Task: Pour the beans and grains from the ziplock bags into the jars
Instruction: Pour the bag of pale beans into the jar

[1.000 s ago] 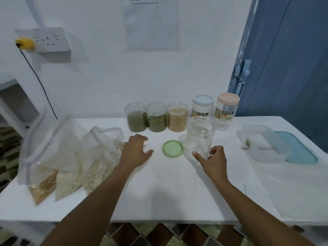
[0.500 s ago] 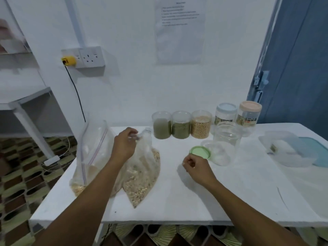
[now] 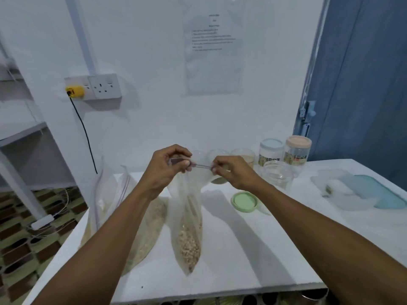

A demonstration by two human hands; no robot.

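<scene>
Pinching ziplock bag [image 3: 189,227] at the seal, left grip [image 3: 164,172] and right grip [image 3: 233,172] should pull apart evenly (keep bag upright) before tipping into open jar [image 3: 278,176].

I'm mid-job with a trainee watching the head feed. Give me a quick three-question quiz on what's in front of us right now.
1. True or false: the left hand and the right hand both pinch the top edge of the ziplock bag.
2. Where is the green lid relative to the empty jar? A) screwed onto it B) flat on the table beside it C) held above it
3. Fill in: to the right of the blue-lidded jar is a neighbouring jar whose lid is ___.

Key: 1 true; 2 B; 3 pink.
</scene>
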